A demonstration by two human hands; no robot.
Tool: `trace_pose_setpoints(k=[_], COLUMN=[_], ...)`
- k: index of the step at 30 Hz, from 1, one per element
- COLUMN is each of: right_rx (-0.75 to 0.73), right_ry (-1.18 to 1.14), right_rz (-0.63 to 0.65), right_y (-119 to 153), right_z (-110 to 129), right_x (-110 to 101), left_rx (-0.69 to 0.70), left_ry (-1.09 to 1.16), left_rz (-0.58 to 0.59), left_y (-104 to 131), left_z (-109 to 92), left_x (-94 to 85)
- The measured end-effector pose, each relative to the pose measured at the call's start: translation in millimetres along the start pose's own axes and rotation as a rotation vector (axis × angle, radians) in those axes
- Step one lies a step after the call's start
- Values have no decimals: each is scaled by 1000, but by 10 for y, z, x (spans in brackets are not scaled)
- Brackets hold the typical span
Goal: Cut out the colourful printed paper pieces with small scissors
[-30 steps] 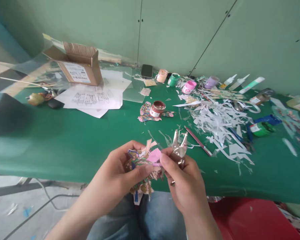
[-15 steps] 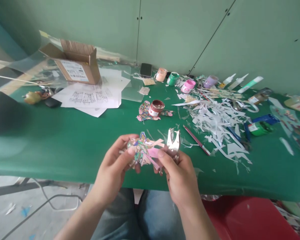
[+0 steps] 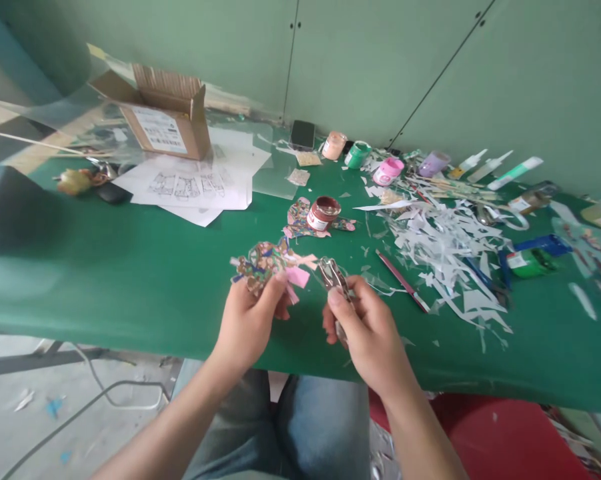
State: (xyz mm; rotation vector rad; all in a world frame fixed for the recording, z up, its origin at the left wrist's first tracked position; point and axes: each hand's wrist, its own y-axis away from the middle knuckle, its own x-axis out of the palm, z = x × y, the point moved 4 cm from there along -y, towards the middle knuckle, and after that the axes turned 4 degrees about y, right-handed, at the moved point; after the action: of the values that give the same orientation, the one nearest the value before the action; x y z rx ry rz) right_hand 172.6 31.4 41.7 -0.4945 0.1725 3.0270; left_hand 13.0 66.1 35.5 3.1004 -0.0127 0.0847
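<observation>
Open bench point(image 3: 120, 280) L of my L fingers point(image 3: 271, 295), room to slide by; fwd, maroon paint jar point(image 3: 323, 215) in the way. R side blocked w/ purplish stick point(image 3: 399, 276), then white paper scraps point(image 3: 447, 240).

Pliers point(image 3: 333, 273) are bare metal, pretty shiny. Cutouts point(image 3: 263, 263) are thin sheet stuff, paper or plastic film, can't tell which; the pink tab point(image 3: 297, 276) on them looks matt. Table point(image 3: 130, 287) is smooth with a soft sheen. Box point(image 3: 196, 133) at 10 o'clock is plain matt cardboard, sheets point(image 3: 235, 183) by it are smooth paper. Strips point(image 3: 440, 230) at 3 look like paper mostly. Smooth seat point(image 3: 510, 433) at 4, denim jeans point(image 3: 325, 420) at 6.
</observation>
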Motion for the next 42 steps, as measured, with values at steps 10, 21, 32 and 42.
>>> trace_pose_setpoints(k=[10,21,32,42], right_rx=[-348,-328,-286,-238], right_ry=[756,874,893,865], right_rz=[-48,5,-12,43], right_y=[-127,-153,-200,-227], right_z=[-57,-67,-110,-101], right_x=[-168,-162,-185,-281], left_rx=[-91,-94,31,20], left_ry=[-591,-1206,-1417,-1428], left_rz=[33,89,239,191], left_y=[-167,-219,-219,-168], left_z=[91,39,-5,25], left_x=[27,169,265,291])
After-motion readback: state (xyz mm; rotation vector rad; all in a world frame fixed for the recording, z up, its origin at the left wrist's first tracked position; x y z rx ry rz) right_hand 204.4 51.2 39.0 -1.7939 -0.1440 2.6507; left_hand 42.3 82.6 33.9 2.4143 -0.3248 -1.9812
